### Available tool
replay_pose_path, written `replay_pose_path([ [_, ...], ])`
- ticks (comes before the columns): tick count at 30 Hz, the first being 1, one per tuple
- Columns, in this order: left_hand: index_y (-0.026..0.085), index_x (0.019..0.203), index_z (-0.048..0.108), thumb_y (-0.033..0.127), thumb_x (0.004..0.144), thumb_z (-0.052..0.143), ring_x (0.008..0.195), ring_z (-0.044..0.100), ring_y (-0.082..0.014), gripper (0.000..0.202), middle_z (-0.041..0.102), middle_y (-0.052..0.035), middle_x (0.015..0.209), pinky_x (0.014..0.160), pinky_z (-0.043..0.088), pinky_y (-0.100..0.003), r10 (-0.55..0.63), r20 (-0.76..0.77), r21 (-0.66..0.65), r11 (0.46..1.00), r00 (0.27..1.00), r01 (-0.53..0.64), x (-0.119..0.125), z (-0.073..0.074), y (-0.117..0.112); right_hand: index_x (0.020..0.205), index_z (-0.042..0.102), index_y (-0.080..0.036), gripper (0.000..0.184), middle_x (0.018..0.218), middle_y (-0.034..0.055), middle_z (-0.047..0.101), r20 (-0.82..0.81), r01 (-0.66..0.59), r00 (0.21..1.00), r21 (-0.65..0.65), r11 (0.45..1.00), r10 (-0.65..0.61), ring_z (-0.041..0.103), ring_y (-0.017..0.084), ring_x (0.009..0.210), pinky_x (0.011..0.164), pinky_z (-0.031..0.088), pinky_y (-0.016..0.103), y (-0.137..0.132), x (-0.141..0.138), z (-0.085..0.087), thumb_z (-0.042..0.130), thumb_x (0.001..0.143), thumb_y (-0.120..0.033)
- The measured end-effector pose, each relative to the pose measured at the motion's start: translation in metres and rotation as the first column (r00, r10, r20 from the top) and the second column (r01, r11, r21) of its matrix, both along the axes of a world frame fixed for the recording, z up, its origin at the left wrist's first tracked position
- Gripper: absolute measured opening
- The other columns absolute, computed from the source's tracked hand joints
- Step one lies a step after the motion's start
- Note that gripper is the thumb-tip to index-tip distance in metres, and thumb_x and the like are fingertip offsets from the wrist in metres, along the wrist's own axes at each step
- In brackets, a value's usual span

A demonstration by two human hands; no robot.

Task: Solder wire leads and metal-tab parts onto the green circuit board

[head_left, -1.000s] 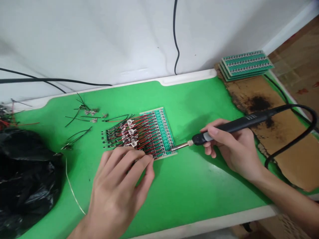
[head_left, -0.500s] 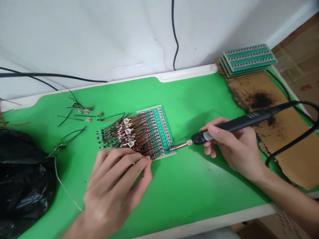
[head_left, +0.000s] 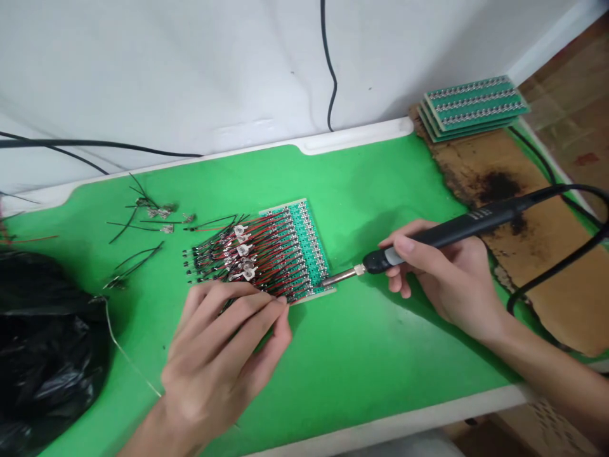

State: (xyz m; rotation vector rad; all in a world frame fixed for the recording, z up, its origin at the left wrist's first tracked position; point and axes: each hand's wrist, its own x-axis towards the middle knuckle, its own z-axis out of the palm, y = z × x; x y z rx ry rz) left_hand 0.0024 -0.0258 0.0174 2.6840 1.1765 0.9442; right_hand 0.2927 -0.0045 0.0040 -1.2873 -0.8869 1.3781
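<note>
I see the right hand point(head_left: 442, 279) clamped on a soldering iron point(head_left: 451, 231), tip just off a light, stiff circuit board point(head_left: 304, 251) on the green bench mat point(head_left: 380, 362). The left hand point(head_left: 221, 355) lies across limp red-and-black wires point(head_left: 261, 266), pinching or not I cannot tell; best held by the board's bare edge.

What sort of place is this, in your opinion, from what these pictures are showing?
Probably a small electronics assembly workbench. The right hand holds a soldering iron, the left hand rests on red and black wires on a green circuit board, and more boards lie stacked beside scorched cardboard.
</note>
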Motion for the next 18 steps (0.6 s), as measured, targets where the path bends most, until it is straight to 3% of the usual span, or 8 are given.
replay_pose_path([
  [10,0.019,0.108,0.074,0.001,0.089,0.089,0.088,0.079,-0.0198,0.031,0.084,-0.0013,0.092,0.078,0.059,-0.04,0.015,-0.015,0.004,1.0,1.0,-0.015,0.0006,-0.0004,0.0001,0.083,0.083,-0.018,0.041,0.062,0.0021,0.071,0.028,0.007,1.0,0.003,1.0,-0.007,0.068,0.016,0.046,0.037,0.054,0.023,0.0006,0.0,-0.0007,0.101,0.083,-0.055],
  [18,0.018,0.108,0.074,-0.001,0.086,0.089,0.088,0.078,-0.0205,0.032,0.084,-0.0027,0.092,0.078,0.058,-0.041,0.006,-0.012,0.009,1.0,1.0,-0.006,-0.0004,0.0008,-0.0001,0.083,0.084,-0.018,0.037,0.062,0.0021,0.072,0.02,0.016,1.0,0.009,1.0,-0.016,0.069,0.015,0.046,0.038,0.054,0.021,-0.0002,0.0002,0.0004,0.101,0.084,-0.051],
])
